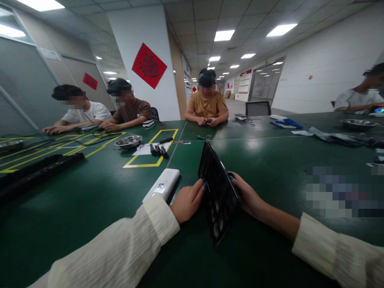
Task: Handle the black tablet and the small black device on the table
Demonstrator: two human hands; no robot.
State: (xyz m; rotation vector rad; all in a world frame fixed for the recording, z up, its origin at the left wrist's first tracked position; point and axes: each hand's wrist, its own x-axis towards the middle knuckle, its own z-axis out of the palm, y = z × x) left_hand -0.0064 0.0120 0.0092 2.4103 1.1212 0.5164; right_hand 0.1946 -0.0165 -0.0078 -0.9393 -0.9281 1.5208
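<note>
A flat black panel, like a tablet, stands steeply tilted above the table in front of me, with faint darker rectangles across its face. My left hand is closed at its left edge, finger and thumb tips against it. Round the far right edge wraps my right hand, its fingers partly hidden behind the panel. A white power-bank-like block with a label lies just beyond my left wrist, apart from the hand.
Beyond stand a metal bowl, several black cylindrical parts and white paper by a yellow tape outline. A long black tray lies left. Right are blue cloth items and another bowl. Several people sit around the green table.
</note>
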